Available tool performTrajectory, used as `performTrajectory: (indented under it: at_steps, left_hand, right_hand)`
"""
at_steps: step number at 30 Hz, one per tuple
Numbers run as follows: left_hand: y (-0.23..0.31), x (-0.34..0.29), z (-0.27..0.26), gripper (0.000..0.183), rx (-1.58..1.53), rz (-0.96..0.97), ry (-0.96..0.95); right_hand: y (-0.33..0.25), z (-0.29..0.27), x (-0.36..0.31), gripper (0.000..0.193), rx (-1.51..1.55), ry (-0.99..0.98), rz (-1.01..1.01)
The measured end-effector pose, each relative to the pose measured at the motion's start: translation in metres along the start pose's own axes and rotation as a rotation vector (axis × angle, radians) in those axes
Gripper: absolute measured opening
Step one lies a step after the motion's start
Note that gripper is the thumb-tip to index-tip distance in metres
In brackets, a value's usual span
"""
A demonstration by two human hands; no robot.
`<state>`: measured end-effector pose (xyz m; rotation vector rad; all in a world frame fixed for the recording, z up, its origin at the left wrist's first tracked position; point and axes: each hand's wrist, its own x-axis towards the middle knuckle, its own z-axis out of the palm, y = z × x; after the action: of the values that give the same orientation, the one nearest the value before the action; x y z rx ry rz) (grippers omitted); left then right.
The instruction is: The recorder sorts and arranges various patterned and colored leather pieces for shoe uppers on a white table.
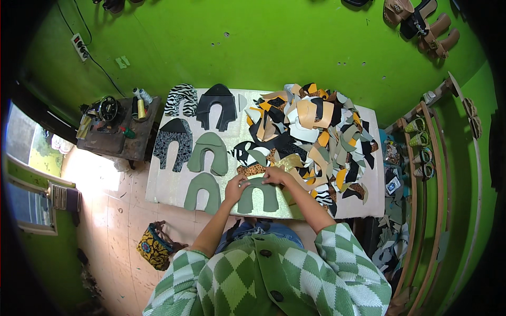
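A grey-green arch-shaped shoe-upper piece (268,197) lies at the table's near edge, its opening toward me. My left hand (237,188) pinches its upper left side, and my right hand (275,176) grips its top right, both with closed fingers. Just beyond them lie a leopard-print piece (251,170) and a zebra-print piece (243,153). To the left rest two more green arch pieces, one nearer (196,185) and one farther (217,145). A black arch piece (206,105), a zebra arch (175,101) and a grey patterned arch (183,146) are set out behind them.
A heaped pile of cut pieces (316,131) covers the right side of the table (163,187). An old sewing machine (108,113) with thread spools (141,107) stands at the left. A wooden rack (416,210) holds sandals at the right. A patterned bag (154,247) sits on the floor.
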<state>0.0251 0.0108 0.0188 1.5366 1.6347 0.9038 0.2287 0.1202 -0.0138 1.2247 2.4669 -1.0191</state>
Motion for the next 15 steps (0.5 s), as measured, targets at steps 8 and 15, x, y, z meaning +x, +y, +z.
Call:
performTrajectory:
  at_steps: [8,15]
  left_hand:
    - [0.0,0.001,0.0,0.022,-0.049,0.028,-0.011]
    - [-0.014,0.0,0.0,0.022,-0.048,-0.037,-0.003]
  right_hand:
    - [0.006,0.003,-0.001,0.029,0.031,-0.004,-0.041]
    - [-0.017,-0.009,-0.01,0.033,-0.043,0.011,0.03]
